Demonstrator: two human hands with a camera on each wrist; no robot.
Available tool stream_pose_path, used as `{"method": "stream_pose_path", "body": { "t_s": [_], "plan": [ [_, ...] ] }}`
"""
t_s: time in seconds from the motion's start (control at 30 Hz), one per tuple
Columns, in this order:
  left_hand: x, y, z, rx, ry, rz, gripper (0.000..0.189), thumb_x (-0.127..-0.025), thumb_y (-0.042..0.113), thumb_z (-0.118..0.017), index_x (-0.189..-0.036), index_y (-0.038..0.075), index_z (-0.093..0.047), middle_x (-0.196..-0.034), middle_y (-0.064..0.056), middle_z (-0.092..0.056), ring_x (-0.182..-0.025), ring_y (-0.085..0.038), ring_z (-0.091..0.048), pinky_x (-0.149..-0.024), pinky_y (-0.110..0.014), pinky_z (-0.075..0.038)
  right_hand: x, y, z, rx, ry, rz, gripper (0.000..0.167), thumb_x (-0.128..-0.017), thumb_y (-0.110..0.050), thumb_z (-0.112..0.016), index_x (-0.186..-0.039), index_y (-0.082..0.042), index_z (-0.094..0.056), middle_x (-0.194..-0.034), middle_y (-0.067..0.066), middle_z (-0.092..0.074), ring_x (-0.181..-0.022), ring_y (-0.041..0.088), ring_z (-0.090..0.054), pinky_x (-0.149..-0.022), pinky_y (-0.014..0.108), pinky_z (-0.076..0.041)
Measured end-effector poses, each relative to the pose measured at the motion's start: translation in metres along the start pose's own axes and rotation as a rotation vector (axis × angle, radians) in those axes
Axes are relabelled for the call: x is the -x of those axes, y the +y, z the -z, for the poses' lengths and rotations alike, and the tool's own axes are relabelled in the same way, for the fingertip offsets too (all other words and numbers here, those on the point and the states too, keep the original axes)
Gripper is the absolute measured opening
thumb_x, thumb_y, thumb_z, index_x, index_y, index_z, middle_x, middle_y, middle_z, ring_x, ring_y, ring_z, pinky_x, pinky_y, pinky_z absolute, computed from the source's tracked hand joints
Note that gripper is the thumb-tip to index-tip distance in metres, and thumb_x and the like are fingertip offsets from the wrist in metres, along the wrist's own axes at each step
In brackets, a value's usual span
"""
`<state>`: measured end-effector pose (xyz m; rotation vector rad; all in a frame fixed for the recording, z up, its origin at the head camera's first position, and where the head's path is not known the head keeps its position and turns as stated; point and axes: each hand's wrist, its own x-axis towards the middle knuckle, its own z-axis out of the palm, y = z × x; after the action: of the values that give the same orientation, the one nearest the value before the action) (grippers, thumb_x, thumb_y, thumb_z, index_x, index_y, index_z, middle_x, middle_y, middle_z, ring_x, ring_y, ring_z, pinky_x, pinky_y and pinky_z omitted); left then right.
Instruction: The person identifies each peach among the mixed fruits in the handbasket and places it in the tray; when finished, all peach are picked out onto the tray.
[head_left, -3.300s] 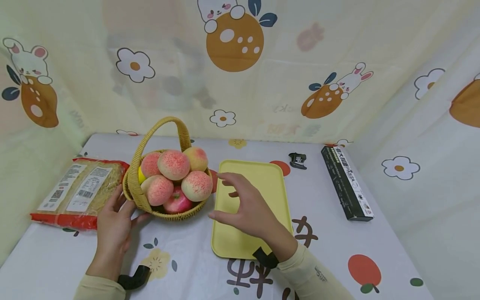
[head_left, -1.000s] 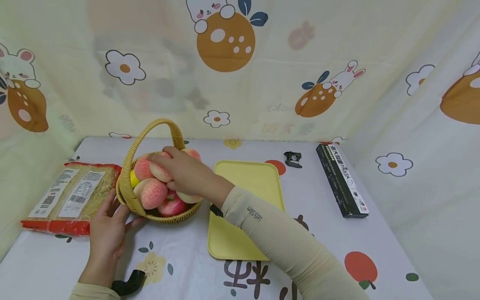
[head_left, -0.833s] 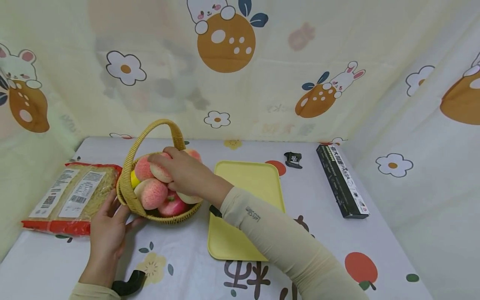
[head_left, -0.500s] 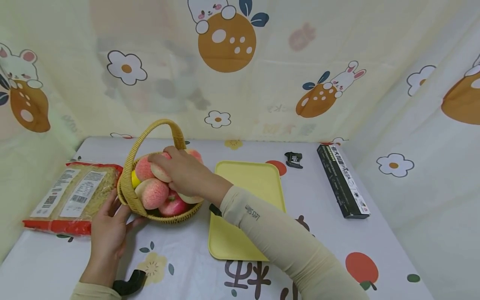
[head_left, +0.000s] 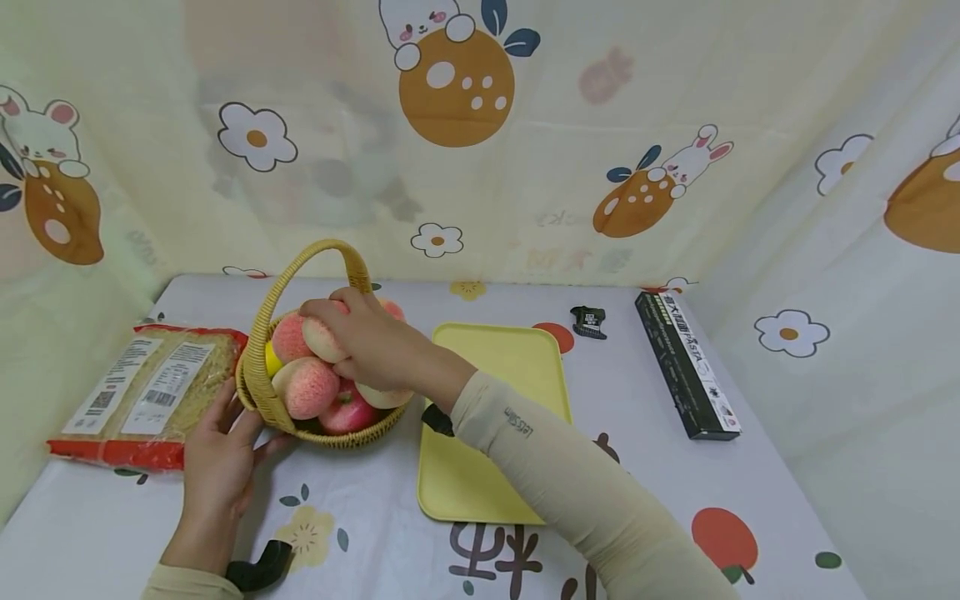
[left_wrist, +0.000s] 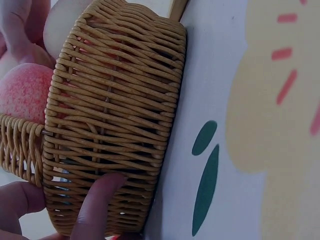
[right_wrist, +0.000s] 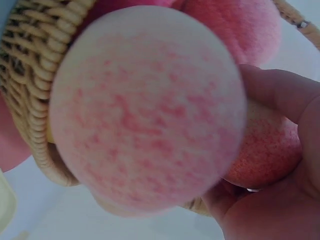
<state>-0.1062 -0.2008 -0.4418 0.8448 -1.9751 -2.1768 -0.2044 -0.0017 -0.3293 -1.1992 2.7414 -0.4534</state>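
Right of the basket (left_wrist: 115, 100) lies a yellow tray (head_left: 457, 487), partly covered by your right sleeve (head_left: 577, 475); farther right are a small dark packet (head_left: 588, 322) and a black box (head_left: 686, 367). A red-edged bag (head_left: 157, 383) lies just left of the basket. Other peaches and a red apple (head_left: 348, 410) crowd the peach (head_left: 324, 342) in your right hand (head_left: 375, 342), thumb and fingers curled round it inside the basket. Your left hand (head_left: 219, 462) is spread against the basket's near left side.

Pink-speckled peaches (head_left: 311, 388), tan basket (head_left: 354, 437), yellow tray (head_left: 468, 479)
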Motion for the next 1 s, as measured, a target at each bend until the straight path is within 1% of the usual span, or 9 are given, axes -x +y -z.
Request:
{"method": "stream_pose_path", "body": {
  "t_s": [0.13,0.37,0.5,0.6,0.77,1.0],
  "plan": [
    [-0.002,-0.001,0.000,0.010,-0.008,-0.005,0.068,-0.106,0.031,-0.064,-0.165,0.043,-0.031,-0.175,-0.003,-0.030,-0.136,-0.018,-0.053,-0.079,-0.025,-0.065,0.005,0.001,0.006,-0.062,0.047,0.022,0.071,-0.097,-0.019,-0.077,-0.157,-0.025,-0.040,-0.151,0.007,-0.043,-0.139,0.020,-0.043,-0.111,0.033,-0.049],
    [-0.001,-0.002,0.000,-0.005,0.000,-0.004,0.069,-0.106,0.032,-0.064,-0.165,0.044,-0.031,-0.175,-0.004,-0.030,-0.137,-0.020,-0.054,-0.077,-0.025,-0.065,0.018,0.006,0.017,-0.215,0.123,0.012,0.074,-0.092,-0.018,-0.080,-0.156,-0.022,-0.044,-0.153,0.007,-0.045,-0.131,0.016,-0.051,-0.104,0.028,-0.053],
    [-0.002,-0.003,0.000,-0.014,0.005,-0.002,0.068,-0.106,0.033,-0.064,-0.165,0.044,-0.030,-0.175,-0.003,-0.030,-0.138,-0.022,-0.054,-0.077,-0.025,-0.065,0.028,0.012,0.023,-0.300,0.156,-0.014,0.075,-0.091,-0.017,-0.080,-0.157,-0.021,-0.044,-0.154,0.008,-0.045,-0.127,0.018,-0.055,-0.103,0.030,-0.055],
    [-0.002,-0.004,0.000,-0.023,0.000,-0.004,0.068,-0.107,0.033,-0.064,-0.165,0.044,-0.030,-0.175,-0.003,-0.029,-0.141,-0.024,-0.052,-0.078,-0.025,-0.065,0.038,0.019,0.026,-0.353,0.194,-0.017,0.074,-0.091,-0.016,-0.080,-0.157,-0.019,-0.046,-0.156,0.007,-0.045,-0.130,0.020,-0.055,-0.105,0.035,-0.056],
    [-0.002,-0.004,0.000,-0.026,-0.006,-0.004,0.068,-0.107,0.033,-0.064,-0.165,0.045,-0.030,-0.175,-0.002,-0.029,-0.139,-0.023,-0.053,-0.079,-0.025,-0.065,0.053,0.032,0.030,-0.368,0.264,-0.004,0.072,-0.089,-0.020,-0.082,-0.154,-0.015,-0.049,-0.154,0.004,-0.050,-0.134,0.021,-0.051,-0.107,0.040,-0.055],
    [-0.001,-0.003,0.000,-0.022,0.004,-0.004,0.068,-0.106,0.034,-0.064,-0.164,0.045,-0.031,-0.175,-0.003,-0.030,-0.139,-0.022,-0.053,-0.079,-0.026,-0.065,0.071,0.044,0.032,-0.382,0.308,-0.047,0.076,-0.088,-0.022,-0.085,-0.155,-0.015,-0.048,-0.153,0.006,-0.052,-0.133,0.023,-0.054,-0.107,0.044,-0.056]
  ]
}}
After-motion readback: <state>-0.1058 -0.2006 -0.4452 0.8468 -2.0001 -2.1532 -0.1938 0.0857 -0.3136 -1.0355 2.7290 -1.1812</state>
